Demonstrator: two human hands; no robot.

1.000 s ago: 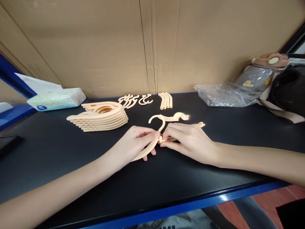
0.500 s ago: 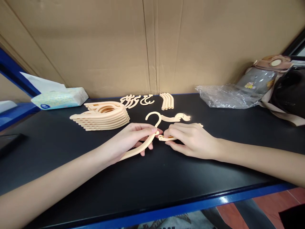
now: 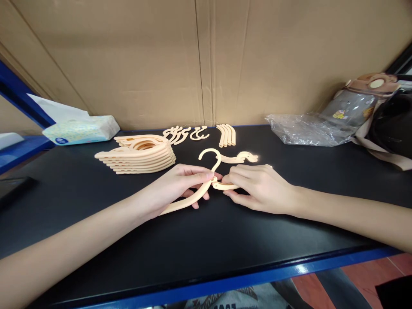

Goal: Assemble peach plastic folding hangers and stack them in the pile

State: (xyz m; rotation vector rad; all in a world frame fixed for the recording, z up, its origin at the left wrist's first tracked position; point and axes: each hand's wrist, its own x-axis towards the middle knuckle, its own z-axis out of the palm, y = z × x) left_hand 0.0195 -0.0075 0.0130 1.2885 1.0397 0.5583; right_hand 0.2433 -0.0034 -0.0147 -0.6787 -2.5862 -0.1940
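Note:
My left hand (image 3: 189,182) is closed on a cream plastic hanger arm (image 3: 185,202), which slants down toward me. From the pinch between thumb and fingers rises a curved hanger hook (image 3: 217,159). My right hand (image 3: 254,186) grips a second hanger arm (image 3: 223,186), mostly covered by the fingers. Its near end meets the first arm just below the hook; whether the two are locked together I cannot tell. Behind the hands another cream hanger piece (image 3: 240,158) lies on the black table (image 3: 206,253).
A stack of folded hangers (image 3: 141,161) lies left of centre. Several loose hooks (image 3: 176,135) and loose hanger arms (image 3: 227,135) sit along the back. Further left is a tissue pack (image 3: 83,130); at the right are a clear plastic bag (image 3: 299,128) and a bottle (image 3: 357,103).
The gap between the two hanger arms has closed, and their ends now touch under the hook. My left hand has shifted slightly right with its piece.

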